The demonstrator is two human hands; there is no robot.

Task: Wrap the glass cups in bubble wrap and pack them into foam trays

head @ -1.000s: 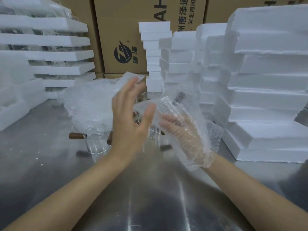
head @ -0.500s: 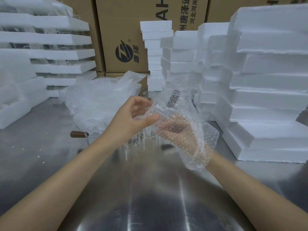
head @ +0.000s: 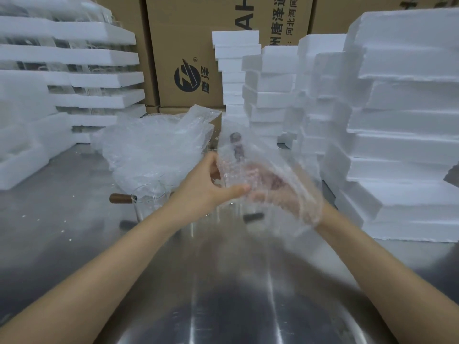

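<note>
Since before, both hands clutch the bubble-wrapped cup tighter, its dark handle pointing up-away.

Printed cardboard boxes behind, shiny steel table

There was only one view, a wide-angle camera worn on the person's head, looking forward and down along both forearms. It sat close above the steel table, whose near edge bowed with the lens. Further off it faced the cardboard boxes, with foam stacks crowding the frame's right side.
</note>
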